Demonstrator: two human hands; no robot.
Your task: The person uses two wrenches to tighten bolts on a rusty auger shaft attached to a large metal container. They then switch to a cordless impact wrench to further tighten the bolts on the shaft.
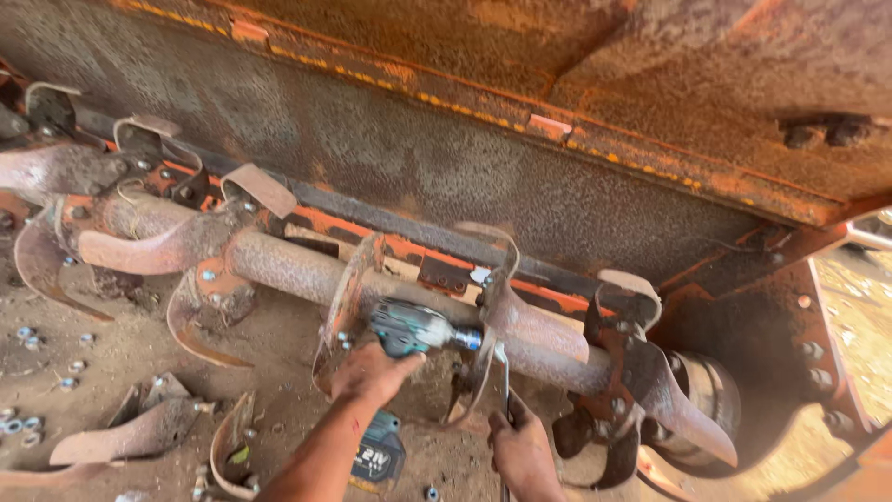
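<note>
My left hand (372, 372) grips a teal and black cordless impact wrench (413, 327), whose nose presses against a blade flange (491, 307) on the rusty tiller shaft (297, 270). The tool's battery (376, 457) hangs below my forearm. My right hand (522, 448) is closed on a thin metal spanner (504, 381) that reaches up behind the same flange. Curved rusty blades (669, 400) are bolted along the shaft.
An orange rusted hood (520, 177) covers the shaft from above, with a side plate (799, 363) at the right. Loose curved blades (139, 432) lie on the dirt at lower left. Several nuts and bolts (28, 339) are scattered on the ground at far left.
</note>
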